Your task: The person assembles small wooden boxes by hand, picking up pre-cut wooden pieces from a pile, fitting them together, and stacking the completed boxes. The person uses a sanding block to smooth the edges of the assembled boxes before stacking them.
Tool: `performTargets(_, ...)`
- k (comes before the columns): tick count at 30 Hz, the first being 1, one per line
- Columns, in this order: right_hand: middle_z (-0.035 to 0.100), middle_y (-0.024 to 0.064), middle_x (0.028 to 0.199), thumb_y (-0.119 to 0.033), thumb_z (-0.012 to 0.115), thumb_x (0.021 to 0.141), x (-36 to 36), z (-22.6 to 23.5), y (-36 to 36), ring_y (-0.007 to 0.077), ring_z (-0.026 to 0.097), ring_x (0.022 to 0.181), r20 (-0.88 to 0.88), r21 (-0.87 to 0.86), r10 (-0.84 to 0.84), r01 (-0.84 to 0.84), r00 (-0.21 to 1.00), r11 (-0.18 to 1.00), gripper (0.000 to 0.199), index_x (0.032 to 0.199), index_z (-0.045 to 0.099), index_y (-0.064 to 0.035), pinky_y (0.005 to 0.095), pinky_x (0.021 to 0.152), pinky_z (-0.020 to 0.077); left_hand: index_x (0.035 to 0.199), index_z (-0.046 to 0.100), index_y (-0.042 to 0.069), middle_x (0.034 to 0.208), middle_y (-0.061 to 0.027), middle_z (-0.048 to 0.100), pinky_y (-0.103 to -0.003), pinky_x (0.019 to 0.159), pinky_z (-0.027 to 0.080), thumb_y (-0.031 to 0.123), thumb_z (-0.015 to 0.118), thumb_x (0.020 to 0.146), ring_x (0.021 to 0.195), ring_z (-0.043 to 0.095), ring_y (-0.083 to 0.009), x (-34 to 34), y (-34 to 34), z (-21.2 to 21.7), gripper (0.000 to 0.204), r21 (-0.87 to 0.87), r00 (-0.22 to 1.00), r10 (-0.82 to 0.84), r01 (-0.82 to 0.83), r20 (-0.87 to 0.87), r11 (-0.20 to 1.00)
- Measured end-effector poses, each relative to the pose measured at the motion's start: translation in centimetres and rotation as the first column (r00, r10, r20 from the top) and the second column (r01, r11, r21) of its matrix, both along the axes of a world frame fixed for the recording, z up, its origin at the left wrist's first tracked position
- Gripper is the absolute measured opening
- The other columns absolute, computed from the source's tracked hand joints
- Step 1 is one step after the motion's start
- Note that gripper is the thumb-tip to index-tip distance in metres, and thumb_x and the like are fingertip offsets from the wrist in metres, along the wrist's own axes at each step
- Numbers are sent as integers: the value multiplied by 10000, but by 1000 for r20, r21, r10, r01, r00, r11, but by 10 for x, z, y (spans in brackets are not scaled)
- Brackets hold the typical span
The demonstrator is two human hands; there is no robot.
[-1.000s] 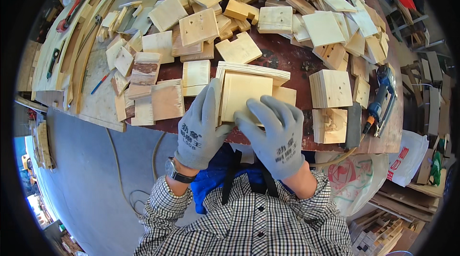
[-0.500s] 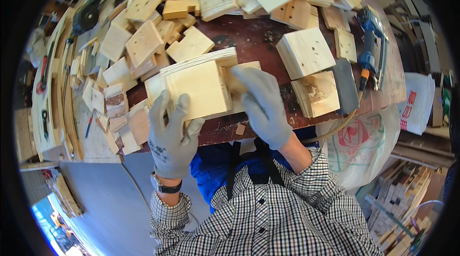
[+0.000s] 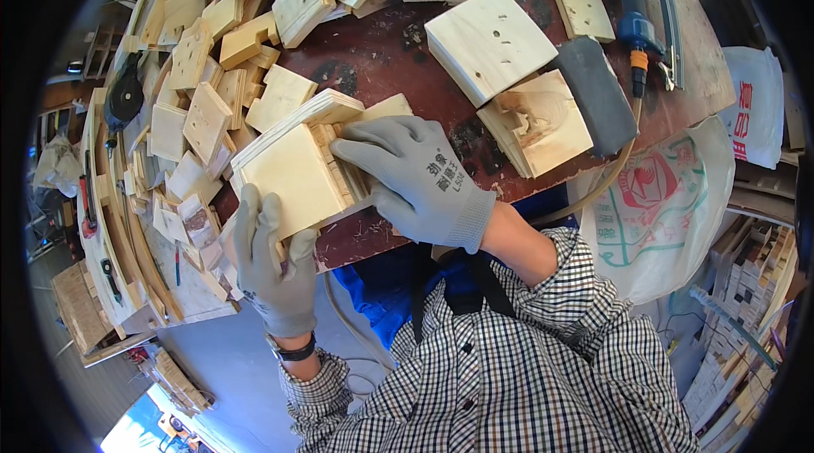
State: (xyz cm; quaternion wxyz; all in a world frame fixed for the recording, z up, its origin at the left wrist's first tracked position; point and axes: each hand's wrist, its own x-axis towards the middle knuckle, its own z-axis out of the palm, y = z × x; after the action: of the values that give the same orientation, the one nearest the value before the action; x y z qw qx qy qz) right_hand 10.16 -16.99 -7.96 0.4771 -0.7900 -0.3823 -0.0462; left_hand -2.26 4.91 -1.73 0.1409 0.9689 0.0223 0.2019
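Pale square wooden boards point(image 3: 292, 186) lie stacked at the table's near edge, their layered edges showing on the right side. My left hand point(image 3: 275, 271), in a grey glove, grips the near left corner of this stack, its thumb along the front. My right hand point(image 3: 415, 173), gloved too, is closed with bent fingers against the stack's right side. Behind the stack stands a plywood strip point(image 3: 297, 122) on edge. Another board point(image 3: 381, 107) juts out beyond my right fingers, partly covered by them.
Several loose wooden blocks point(image 3: 203, 122) are heaped at the left and back. To the right sit a two-hole block point(image 3: 492, 41), a knotty block point(image 3: 543, 126), a dark grey slab point(image 3: 598, 92) and a blue air tool point(image 3: 636, 20) with its hose point(image 3: 606, 186). Plastic sacks point(image 3: 653, 207) hang beside the table.
My right hand has come down from a blurred motion onto the stack's right side. My left hand keeps its hold. The whole view has swung, so the stack appears further left and more tilted.
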Motion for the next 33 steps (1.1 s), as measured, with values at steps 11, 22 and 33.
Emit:
performTargets(11, 500, 166, 1492, -574, 824, 779, -11, 19, 7, 375, 442, 1421, -58, -90, -90, 85, 994, 992, 957, 1519, 504, -59, 543, 1149, 357, 1339, 641, -52, 1341, -182, 688, -403, 1062, 508, 252, 632, 1102, 1212, 660, -300, -17, 12, -28, 385, -232, 984, 116, -83, 132, 969)
performTargets(22, 566, 96, 1347, -527, 784, 870, -28, 53, 32, 276, 540, 1204, 158, -141, -158, 181, 975, 973, 827, 1528, 547, -86, 485, 1021, 398, 1516, 524, -40, 1467, -273, 624, -469, 1043, 560, 197, 625, 1098, 1285, 664, -433, -8, -8, -10, 492, -82, 992, 57, -49, 110, 995)
performTargets(33, 744, 86, 1045, -129, 667, 993, -33, 57, 27, 90, 673, 880, -816, 354, 26, 464, 577, 812, 440, 1406, 667, 24, 261, 775, 569, 1541, 504, -21, 1498, -276, 596, -487, 1052, 568, 115, 593, 1092, 1315, 639, -465, -5, -9, -14, 478, -20, 985, 26, -23, 170, 1000)
